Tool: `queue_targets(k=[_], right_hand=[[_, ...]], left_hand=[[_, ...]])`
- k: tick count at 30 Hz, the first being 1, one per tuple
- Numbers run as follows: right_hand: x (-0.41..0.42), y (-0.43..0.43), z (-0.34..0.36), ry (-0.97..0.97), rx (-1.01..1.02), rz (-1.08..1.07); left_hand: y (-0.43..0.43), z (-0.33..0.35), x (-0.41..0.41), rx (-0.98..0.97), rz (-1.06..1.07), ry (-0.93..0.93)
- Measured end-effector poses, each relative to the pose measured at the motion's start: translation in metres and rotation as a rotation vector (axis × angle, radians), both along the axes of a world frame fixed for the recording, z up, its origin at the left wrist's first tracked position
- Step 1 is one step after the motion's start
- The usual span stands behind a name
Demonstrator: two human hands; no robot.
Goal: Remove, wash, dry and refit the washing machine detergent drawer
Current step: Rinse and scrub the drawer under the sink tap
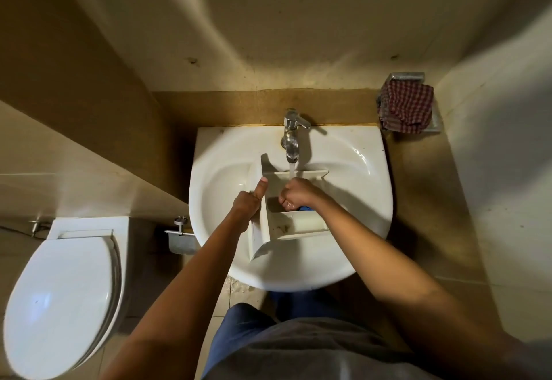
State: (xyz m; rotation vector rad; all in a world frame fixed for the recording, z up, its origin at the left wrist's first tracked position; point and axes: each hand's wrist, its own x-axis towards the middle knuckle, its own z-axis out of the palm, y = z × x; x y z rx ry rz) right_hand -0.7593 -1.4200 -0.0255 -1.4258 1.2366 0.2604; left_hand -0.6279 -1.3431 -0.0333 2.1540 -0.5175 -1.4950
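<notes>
The white detergent drawer [294, 225] lies in the white sink [224, 176], its front panel to the left. Water runs from the chrome tap [291, 137] into the drawer's far compartment. My left hand [249, 201] grips the front panel, thumb up along its top edge. My right hand [295, 194] is inside the middle compartment with curled fingers, pressing against its floor. A small blue thing [305, 208] shows just under that hand; whether the hand holds it or it belongs to the drawer is unclear.
A red checked cloth [406, 107] hangs on a metal holder at the right wall. A toilet [62, 296] with shut lid stands at the left, with a metal fitting [180, 234] beside the sink. Walls close in on both sides.
</notes>
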Motion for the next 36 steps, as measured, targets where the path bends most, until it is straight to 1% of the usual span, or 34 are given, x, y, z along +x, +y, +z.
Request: queue_targets(k=[2,3,4,6,7,8,9,10,12,14,15,18,19,20,21,24,26,28,31,33,35,36], right_hand=[[-0.003,0.012,0.004,0.041,-0.174,0.208],[-0.005,0.019,0.003,0.021,-0.237,0.242],[-0.01,0.024,0.001,-0.017,-0.289,0.176],[-0.018,0.025,-0.003,-0.056,-0.48,-0.095],[-0.02,0.021,-0.005,-0.02,-0.578,-0.172],[-0.022,0.016,-0.01,0.037,-0.632,-0.172],[-0.021,0.011,-0.014,0.113,-0.635,-0.105],[-0.019,0.006,-0.019,0.192,-0.59,-0.015],[-0.011,0.0,-0.026,0.312,-0.406,0.14],[0.002,-0.001,-0.028,0.348,-0.239,0.284],[0.01,0.0,-0.028,0.32,-0.207,0.314],[0.015,0.008,-0.027,0.08,-0.177,0.303],[0.008,0.009,-0.027,0.035,-0.18,0.286],[-0.002,0.007,-0.028,0.028,-0.201,0.28],[-0.014,0.003,-0.03,0.061,-0.232,0.281],[-0.039,-0.012,-0.036,0.298,-0.281,0.323],[-0.035,-0.016,-0.035,0.393,-0.252,0.376],[-0.013,-0.011,-0.028,0.362,-0.213,0.383],[0.017,0.007,-0.019,0.166,-0.236,0.366],[0.008,0.013,-0.02,0.065,-0.278,0.326],[-0.018,0.006,-0.025,0.071,-0.299,0.25],[-0.031,0.0,-0.029,0.135,-0.277,0.226]], left_hand=[[0.001,0.0,0.0,0.012,0.017,-0.002],[0.002,0.0,0.0,0.017,0.019,-0.005],[0.003,0.0,0.0,0.015,0.018,-0.01],[0.002,0.002,-0.002,0.0,0.008,-0.019],[0.002,0.003,-0.004,-0.007,-0.001,-0.026],[0.001,0.003,-0.005,-0.014,-0.01,-0.032],[0.0,0.004,-0.007,-0.017,-0.014,-0.038],[0.0,0.005,-0.008,-0.02,-0.014,-0.036],[0.0,0.008,-0.012,-0.05,-0.011,-0.01],[0.0,0.008,-0.016,-0.075,0.018,-0.022],[0.001,0.009,-0.019,-0.089,0.03,-0.039],[0.0,0.008,-0.024,-0.131,0.06,-0.064],[0.001,0.007,-0.024,-0.135,0.058,-0.069],[0.002,0.006,-0.023,-0.136,0.045,-0.076],[0.002,0.005,-0.023,-0.137,0.031,-0.083],[0.003,0.002,-0.022,-0.124,0.035,-0.071],[0.003,0.002,-0.023,-0.119,0.031,-0.072],[0.004,0.002,-0.023,-0.124,0.015,-0.072],[0.003,0.004,-0.022,-0.13,0.011,-0.065],[0.005,0.006,-0.023,-0.139,0.01,-0.075],[0.007,0.008,-0.025,-0.166,-0.016,-0.094],[0.008,0.008,-0.025,-0.175,-0.024,-0.096]])
